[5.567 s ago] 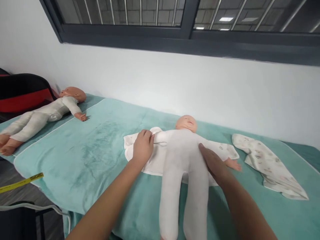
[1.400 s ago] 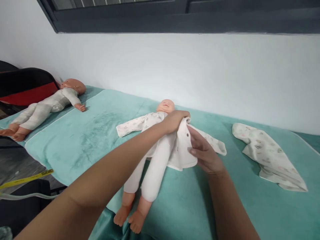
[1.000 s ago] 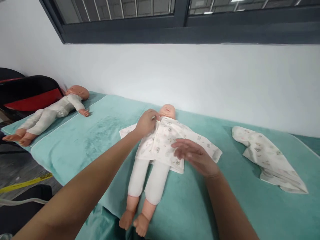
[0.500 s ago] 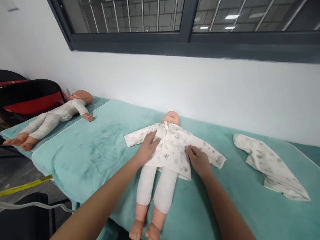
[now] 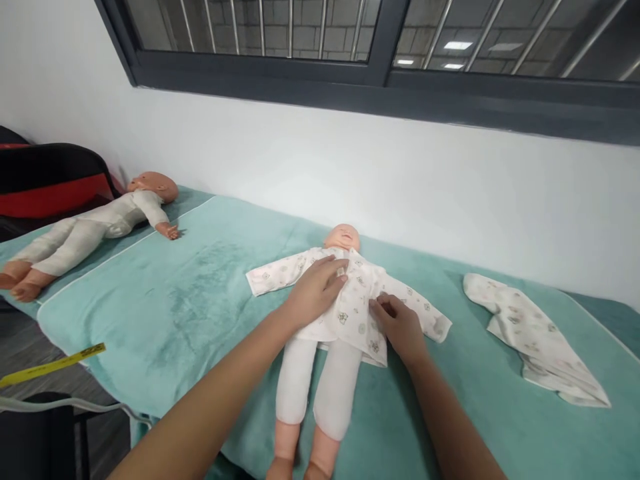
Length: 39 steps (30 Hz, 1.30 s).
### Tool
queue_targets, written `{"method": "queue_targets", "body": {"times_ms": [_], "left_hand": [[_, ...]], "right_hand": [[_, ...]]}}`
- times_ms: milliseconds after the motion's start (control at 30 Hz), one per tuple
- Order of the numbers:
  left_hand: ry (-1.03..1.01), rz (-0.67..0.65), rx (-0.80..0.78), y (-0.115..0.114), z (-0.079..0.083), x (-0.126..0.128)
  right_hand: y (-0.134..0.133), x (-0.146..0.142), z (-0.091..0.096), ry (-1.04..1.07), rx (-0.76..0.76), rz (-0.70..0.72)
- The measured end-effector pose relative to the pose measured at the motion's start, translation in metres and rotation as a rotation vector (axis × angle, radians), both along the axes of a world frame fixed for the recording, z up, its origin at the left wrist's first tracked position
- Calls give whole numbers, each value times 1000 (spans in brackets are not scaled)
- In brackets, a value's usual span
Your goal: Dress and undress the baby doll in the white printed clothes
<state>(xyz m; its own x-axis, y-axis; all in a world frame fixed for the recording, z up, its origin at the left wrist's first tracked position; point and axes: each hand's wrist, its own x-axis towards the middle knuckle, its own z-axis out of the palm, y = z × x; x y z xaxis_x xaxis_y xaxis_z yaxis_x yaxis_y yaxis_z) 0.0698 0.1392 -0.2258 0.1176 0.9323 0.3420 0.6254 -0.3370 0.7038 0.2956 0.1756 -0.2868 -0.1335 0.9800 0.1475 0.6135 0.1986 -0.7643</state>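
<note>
A baby doll (image 5: 327,377) lies on its back on the teal blanket (image 5: 190,300), head toward the wall. It wears a white printed shirt (image 5: 355,300) laid closed over its chest, and white leggings. My left hand (image 5: 317,290) rests flat on the shirt's front, fingers stretched out toward the collar. My right hand (image 5: 397,327) sits on the shirt's lower right part, with its fingers curled and pinching the fabric.
A second doll (image 5: 90,227) in a cream suit lies at the far left of the blanket. A crumpled printed garment (image 5: 530,337) lies at the right. A black and red chair (image 5: 45,187) stands at left; a yellow tape measure (image 5: 50,365) hangs below.
The shirt, open under the doll at first, was wrapped over its chest. Since half a second ago my left hand slid up onto the chest and my right fingers curled onto the fabric.
</note>
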Motion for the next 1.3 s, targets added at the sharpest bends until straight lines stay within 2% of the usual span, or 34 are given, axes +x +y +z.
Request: {"method": "queue_targets", "body": {"times_ms": [67, 133, 233, 300, 400, 467, 700, 900, 1000, 1067, 1133, 1200, 1300], "left_hand": [[-42, 46, 41, -23, -10, -6], [-47, 71, 28, -54, -24, -11], [-59, 93, -3, -93, -48, -16], [-117, 148, -14, -107, -58, -18], [-238, 233, -41, -110, -63, -17], [-295, 259, -58, -107, -64, -16], [-349, 256, -50, -106, -68, -16], [-445, 428, 29, -111, -73, -16], [-475, 416, 56, -113, -73, -17], [-492, 411, 53, -113, -73, -19], [-540, 438, 49, -113, -74, -20], [-602, 469, 37, -112, -74, -21], [-645, 470, 0, -112, -75, -22]], "right_hand": [[-2, 0, 2, -49, 134, -61], [-5, -3, 4, -52, 279, -33], [-15, -13, 7, 16, 474, 152], [-25, -23, 10, 32, 531, 304], [-44, -35, 13, -33, 517, 503], [-54, -37, 12, -76, 491, 552], [-72, -31, 0, -19, 459, 470], [-81, -32, 1, 79, 436, 488], [-84, -31, 2, 159, 393, 486], [-84, -27, 3, 277, 340, 456], [-84, -22, 2, 424, 261, 339], [-80, -14, 0, 538, 178, 115], [-73, -3, -4, 587, 56, -216]]}}
